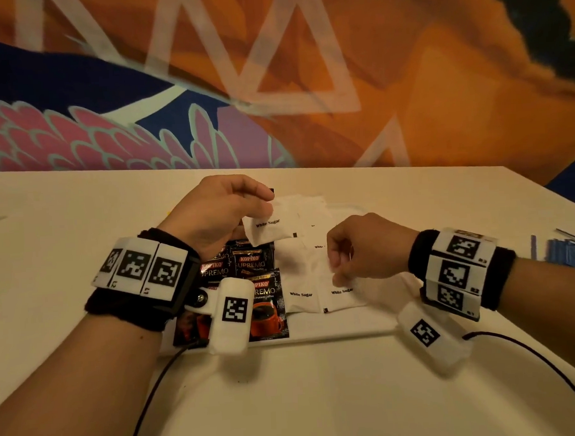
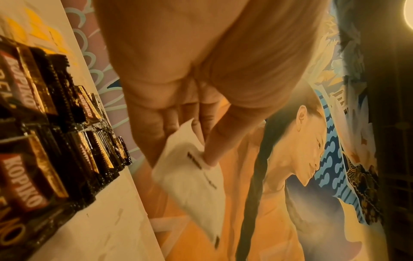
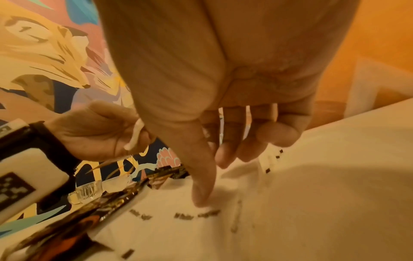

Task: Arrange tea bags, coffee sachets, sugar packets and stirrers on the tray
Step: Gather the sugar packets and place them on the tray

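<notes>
My left hand (image 1: 262,202) pinches a white sugar packet (image 1: 266,226) by its top edge and holds it above the far part of the white tray (image 1: 334,335). In the left wrist view the same packet (image 2: 196,185) hangs from thumb and fingers. Several black Kopiko coffee sachets (image 1: 250,269) overlap on the tray's left side. Several white sugar packets (image 1: 302,294) lie beside them in the middle. My right hand (image 1: 336,266) hovers low over these, fingers loosely curled. Its thumb (image 3: 202,197) presses on one flat packet (image 3: 190,220).
Blue stirrers (image 1: 571,251) lie in a pile on the cream table (image 1: 81,207) at the far right. A small clear glass (image 3: 87,192) stands past the tray's left side. Black cables (image 1: 529,349) trail over the near table. A painted wall rises behind the table's far edge.
</notes>
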A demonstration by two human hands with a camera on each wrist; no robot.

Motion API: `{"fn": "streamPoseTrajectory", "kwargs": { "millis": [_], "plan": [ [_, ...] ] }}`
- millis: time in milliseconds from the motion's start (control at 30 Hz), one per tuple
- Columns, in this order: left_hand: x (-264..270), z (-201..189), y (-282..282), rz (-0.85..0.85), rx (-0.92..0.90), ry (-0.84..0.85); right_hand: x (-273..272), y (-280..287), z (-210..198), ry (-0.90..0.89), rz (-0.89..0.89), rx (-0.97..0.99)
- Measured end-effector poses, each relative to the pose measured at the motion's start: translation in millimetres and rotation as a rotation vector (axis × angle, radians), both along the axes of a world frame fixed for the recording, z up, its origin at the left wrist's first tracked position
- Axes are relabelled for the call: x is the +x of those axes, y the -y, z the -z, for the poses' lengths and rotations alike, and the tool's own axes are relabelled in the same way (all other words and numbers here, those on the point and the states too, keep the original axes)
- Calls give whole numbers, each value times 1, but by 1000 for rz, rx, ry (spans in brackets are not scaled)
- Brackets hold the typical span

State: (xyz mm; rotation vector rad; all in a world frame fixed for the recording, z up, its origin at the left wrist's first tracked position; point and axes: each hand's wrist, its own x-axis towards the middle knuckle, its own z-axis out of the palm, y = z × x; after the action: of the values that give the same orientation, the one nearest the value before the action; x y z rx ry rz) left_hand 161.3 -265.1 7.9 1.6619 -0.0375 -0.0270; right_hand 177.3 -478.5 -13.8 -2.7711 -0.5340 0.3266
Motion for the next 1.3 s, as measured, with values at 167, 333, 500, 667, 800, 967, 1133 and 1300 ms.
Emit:
{"fn": "streamPoseTrajectory", "kwargs": {
  "millis": [167, 333, 500, 667, 800, 967, 1133, 1300],
  "plan": [
    [0, 1, 1, 17, 67, 8, -5, 1, -21, 133, 34, 321],
    [-8, 2, 13, 133, 127, 32, -18, -13, -26, 59, 44, 603],
    [-11, 1, 17, 75, 291, 104, -24, 0, -16, -139, 118, 602],
    [-13, -20, 5, 21, 237, 77, -31, 11, 1, -262, 145, 382],
    [-22, -39, -13, 6, 300, 47, -35, 6, 8, -55, 98, 27],
    [-36, -41, -46, 15, 885, 101, -40, -9, -12, 135, -27, -22],
    [-53, -18, -61, 115, 1407, 114, -52, -40, -19, 165, -237, 46],
    [-70, 10, -51, 153, 1453, 90, -57, -66, 0, 170, -306, -56]
  ]
}}
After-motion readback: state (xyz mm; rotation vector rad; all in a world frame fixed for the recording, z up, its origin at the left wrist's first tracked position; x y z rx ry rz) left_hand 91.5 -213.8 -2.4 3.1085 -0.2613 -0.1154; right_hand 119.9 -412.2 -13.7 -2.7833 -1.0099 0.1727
